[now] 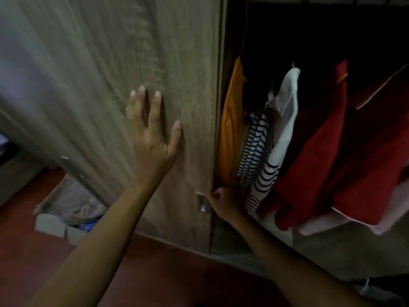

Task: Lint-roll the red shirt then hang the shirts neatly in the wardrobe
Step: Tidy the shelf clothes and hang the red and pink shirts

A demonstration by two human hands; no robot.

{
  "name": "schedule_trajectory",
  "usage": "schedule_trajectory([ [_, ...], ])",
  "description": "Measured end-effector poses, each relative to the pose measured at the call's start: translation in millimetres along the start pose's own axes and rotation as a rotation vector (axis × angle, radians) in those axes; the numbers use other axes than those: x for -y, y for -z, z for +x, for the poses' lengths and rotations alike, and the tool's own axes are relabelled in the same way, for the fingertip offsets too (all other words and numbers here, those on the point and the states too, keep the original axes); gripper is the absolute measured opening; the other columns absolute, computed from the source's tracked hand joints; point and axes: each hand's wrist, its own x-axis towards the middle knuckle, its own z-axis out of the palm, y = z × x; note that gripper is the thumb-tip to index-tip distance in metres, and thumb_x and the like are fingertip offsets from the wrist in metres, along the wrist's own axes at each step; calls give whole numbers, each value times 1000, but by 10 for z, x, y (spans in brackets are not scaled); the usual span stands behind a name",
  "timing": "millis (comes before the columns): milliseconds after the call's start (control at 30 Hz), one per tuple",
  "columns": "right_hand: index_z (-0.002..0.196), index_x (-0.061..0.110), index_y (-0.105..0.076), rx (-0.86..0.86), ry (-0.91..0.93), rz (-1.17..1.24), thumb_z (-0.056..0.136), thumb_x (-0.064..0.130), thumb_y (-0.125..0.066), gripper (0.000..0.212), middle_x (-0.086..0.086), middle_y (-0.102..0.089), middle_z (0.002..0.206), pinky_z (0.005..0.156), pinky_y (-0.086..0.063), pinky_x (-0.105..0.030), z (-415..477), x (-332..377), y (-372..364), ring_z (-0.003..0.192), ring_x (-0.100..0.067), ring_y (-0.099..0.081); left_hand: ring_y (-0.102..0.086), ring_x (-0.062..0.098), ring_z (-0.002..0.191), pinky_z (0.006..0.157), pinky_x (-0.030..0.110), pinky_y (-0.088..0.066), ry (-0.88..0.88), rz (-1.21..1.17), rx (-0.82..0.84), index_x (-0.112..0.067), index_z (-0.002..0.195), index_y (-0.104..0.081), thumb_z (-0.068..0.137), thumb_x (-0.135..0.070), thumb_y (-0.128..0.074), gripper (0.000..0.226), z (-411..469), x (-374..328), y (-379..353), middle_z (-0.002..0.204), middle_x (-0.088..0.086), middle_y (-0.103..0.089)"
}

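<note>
A wooden wardrobe door [188,63] stands in front of me, its right edge beside the dark open compartment. My left hand [152,131] presses flat on the door panel with straight fingers. My right hand [221,201] grips the door's edge beside the small metal handle [202,202], fingers curled round it. Inside hang a red shirt [327,151], a white garment [285,116], a navy-and-white striped shirt [259,160] and an orange shirt [232,120].
A second wooden door panel [55,74] angles off to the left. On the red floor [26,251] at lower left sits a box [66,216] holding crumpled clothes. Pale pink fabric [345,222] hangs below the red shirt.
</note>
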Motion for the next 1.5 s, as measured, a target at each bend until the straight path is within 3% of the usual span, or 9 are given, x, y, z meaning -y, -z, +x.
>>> schedule_trajectory([
  [100, 48, 19, -41, -67, -117, 4, 87, 56, -63, 57, 7, -42, 44, 51, -38, -27, 60, -20, -282, 44, -14, -47, -17, 40, 148, 118, 66, -18, -39, 3, 19, -3, 146, -35, 98, -32, -63, 63, -25, 205, -94, 154, 31, -26],
  [200, 50, 16, -47, -81, -185, 48, 75, 71, -57, 61, 2, -49, 49, 52, -45, -35, 88, -36, -390, 50, -25, -56, -21, 51, 144, 120, 63, -13, -38, 14, 14, -3, 146, -34, 98, -36, -62, 64, -42, 275, -193, 151, 37, -30],
  [433, 48, 18, -43, -153, -118, 36, 82, 45, -66, 49, 7, -40, 42, 45, -30, -28, 6, -111, -475, 38, -11, -40, -15, 36, 145, 119, 63, -10, -44, -14, -36, -3, 145, -34, 100, -39, -55, 62, -54, 278, -269, 150, 31, -25],
  [667, 50, 24, -40, -264, -96, -19, 83, 47, -68, 49, 10, -35, 44, 42, -21, -21, -8, -127, -502, 38, -4, -31, -23, 57, 139, 117, 67, -13, -36, 14, -7, -3, 145, -34, 99, -35, -59, 61, -52, 202, -228, 147, 42, -33],
  [800, 49, 21, -46, -258, -152, -26, 85, 48, -68, 50, 8, -40, 44, 42, -24, -21, -53, -259, -445, 39, -9, -37, -24, 55, 141, 116, 70, -15, -43, 16, 45, -4, 145, -35, 97, -33, -65, 63, -80, 42, -183, 149, 40, -33],
  [1033, 60, 14, -60, -267, -293, 74, 71, 74, -47, 62, 2, -63, 55, 54, -58, -37, -233, -900, -150, 53, -17, -65, -21, 38, 147, 115, 70, -19, -100, 2, 61, -9, 145, -38, 96, -39, -67, 65, -167, -501, -336, 153, 24, -26],
  [1133, 66, 19, -60, -274, -336, 115, 69, 75, -47, 58, 2, -68, 68, 62, -60, -39, -361, -1209, 103, 64, -16, -69, -18, 32, 148, 116, 68, -20, -112, -4, 55, -11, 145, -38, 95, -44, -67, 66, -205, -884, -486, 152, 23, -28],
  [1300, 61, 14, -62, -315, -418, 222, 85, 52, -59, 45, 1, -67, 56, 60, -57, -38, -667, -1665, 649, 55, -16, -67, 5, 14, 153, 118, 62, -13, -155, -39, 59, -16, 147, -34, 95, -46, -66, 68, -321, -1595, -782, 153, 18, -24],
  [1500, 60, 16, -61, -403, -457, 340, 95, 29, -60, 37, 3, -64, 57, 64, -53, -33, -992, -2273, 1255, 55, -14, -63, -1, 17, 154, 120, 55, -10, -230, -55, 12, -16, 146, -40, 93, -45, -69, 67, -488, -2469, -1208, 150, 21, -36],
])
